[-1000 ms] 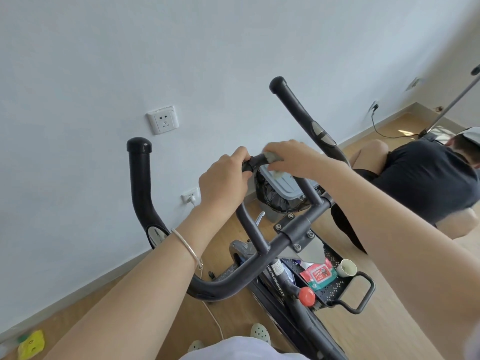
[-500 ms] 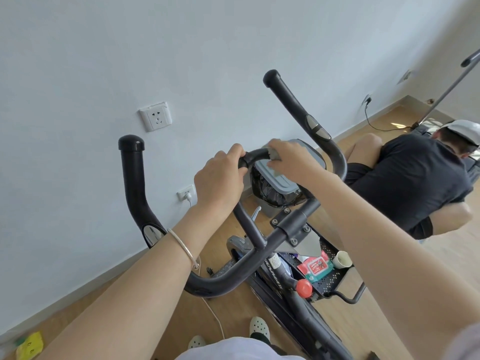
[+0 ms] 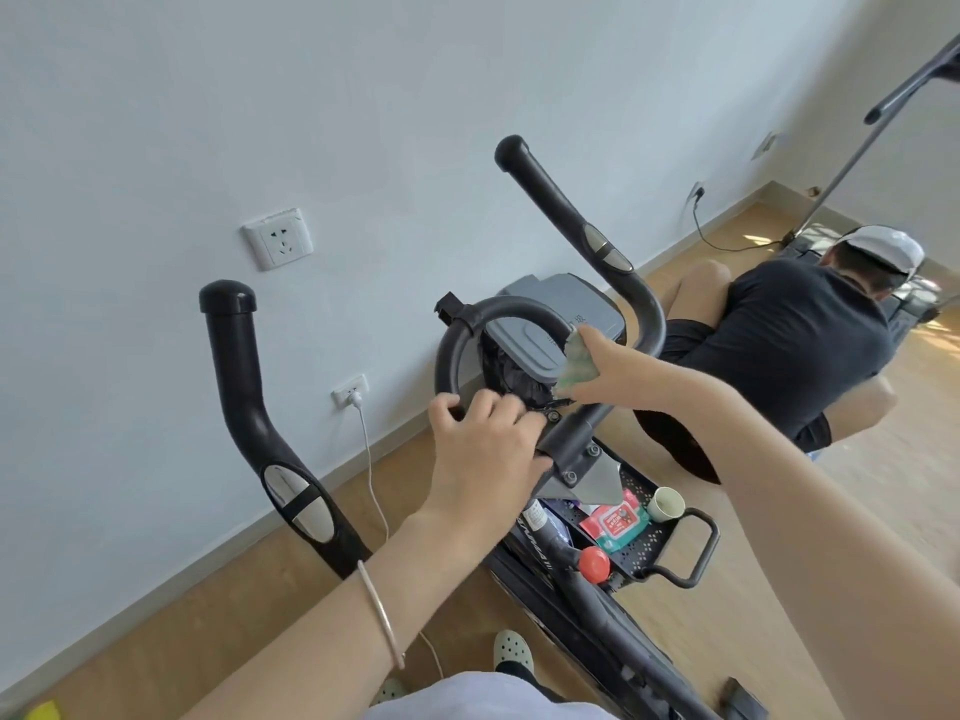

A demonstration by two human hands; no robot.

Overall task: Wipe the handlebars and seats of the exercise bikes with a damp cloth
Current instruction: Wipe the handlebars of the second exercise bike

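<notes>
Left hand curled its fingers round the lower left of the handlebar loop, apparently to steady it. At the loop's right side, the right hand pinched the cloth against the bar, presumably for wiping.

A spare room at home — wood floor, wall socket, exercise bike against a white wall.

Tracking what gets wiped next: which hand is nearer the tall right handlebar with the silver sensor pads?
Right. The right hand, pinching the cloth, sits just beside the lower bend of the right handlebar; the left hand grips the centre loop further left.
</notes>
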